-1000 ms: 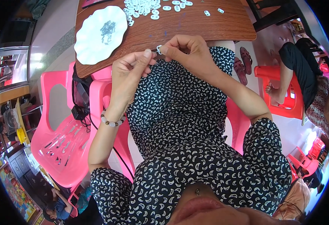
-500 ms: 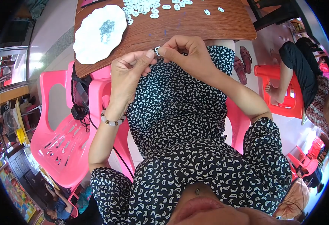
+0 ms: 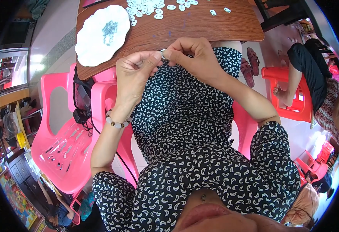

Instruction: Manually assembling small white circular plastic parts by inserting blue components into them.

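In front of me, above my lap by the table's near edge, both hands meet at the fingertips. A small white plastic piece (image 3: pixel 163 53) shows between them, mostly covered by fingers. My right hand (image 3: pixel 196 57) pinches it with thumb and forefinger. Thumb and forefinger of my left hand (image 3: pixel 135 73) are pressed together against its left side; whether they hold anything else is hidden. On the table lies a heap of similar white oval pieces with two holes (image 3: pixel 144 7). Left of it, a white scalloped plate (image 3: pixel 90 48) carries a pile of tiny metallic parts (image 3: pixel 110 32), too small to name.
The brown wooden table (image 3: pixel 216 29) ends just beyond my hands. A few white pieces (image 3: pixel 213 12) lie apart at its right. Pink plastic chairs (image 3: pixel 63 154) stand at my left, with a black cable (image 3: pixel 125 164). A person's leg (image 3: pixel 292 81) rests on a red stool (image 3: pixel 270 73) at right.
My left hand has shifted slightly to the right, closer against the right fingertips, so less of the white piece shows. The right hand has barely moved.
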`<control>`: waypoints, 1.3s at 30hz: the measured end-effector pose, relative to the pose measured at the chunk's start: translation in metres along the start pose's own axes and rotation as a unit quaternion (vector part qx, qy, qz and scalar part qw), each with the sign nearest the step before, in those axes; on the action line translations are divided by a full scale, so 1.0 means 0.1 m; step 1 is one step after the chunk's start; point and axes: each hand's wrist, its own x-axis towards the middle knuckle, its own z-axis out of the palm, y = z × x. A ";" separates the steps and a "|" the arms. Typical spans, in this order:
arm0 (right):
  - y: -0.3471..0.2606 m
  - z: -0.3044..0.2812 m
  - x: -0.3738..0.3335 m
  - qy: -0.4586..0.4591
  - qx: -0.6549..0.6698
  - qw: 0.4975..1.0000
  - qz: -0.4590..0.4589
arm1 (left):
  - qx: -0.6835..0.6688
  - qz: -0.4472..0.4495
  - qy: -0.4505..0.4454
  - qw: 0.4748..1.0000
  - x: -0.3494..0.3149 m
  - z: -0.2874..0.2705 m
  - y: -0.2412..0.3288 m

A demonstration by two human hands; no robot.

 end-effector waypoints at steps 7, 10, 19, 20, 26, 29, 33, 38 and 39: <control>-0.03 -0.01 0.01 0.009 0.013 1.000 0.017 | -0.019 -0.020 0.016 0.999 -0.01 0.02 -0.01; -0.01 -0.01 0.02 0.023 0.039 0.999 0.011 | -0.038 -0.031 0.010 0.999 -0.01 0.01 0.00; -0.01 -0.04 0.02 0.036 0.034 0.999 0.013 | -0.080 -0.059 0.006 0.995 0.04 -0.10 -0.01; -0.01 -0.04 0.02 0.035 0.036 0.999 0.013 | -0.082 -0.059 0.005 0.995 0.05 -0.10 -0.01; -0.02 -0.08 0.04 0.033 0.039 0.999 0.014 | -0.069 -0.050 -0.004 0.996 0.09 -0.07 0.04; 0.04 -0.13 0.06 0.044 0.057 0.997 0.002 | -0.009 -0.026 0.001 1.000 0.17 -0.03 0.07; 0.08 -0.27 0.13 0.086 0.065 0.994 -0.014 | 0.175 0.097 -0.001 0.980 0.39 0.01 0.10; 0.14 -0.49 0.22 0.152 0.053 0.987 -0.022 | 0.434 0.215 0.018 0.874 0.76 0.13 0.17; 0.14 -0.51 0.22 0.154 0.052 0.986 -0.025 | 0.466 0.230 0.026 0.854 0.84 0.14 0.14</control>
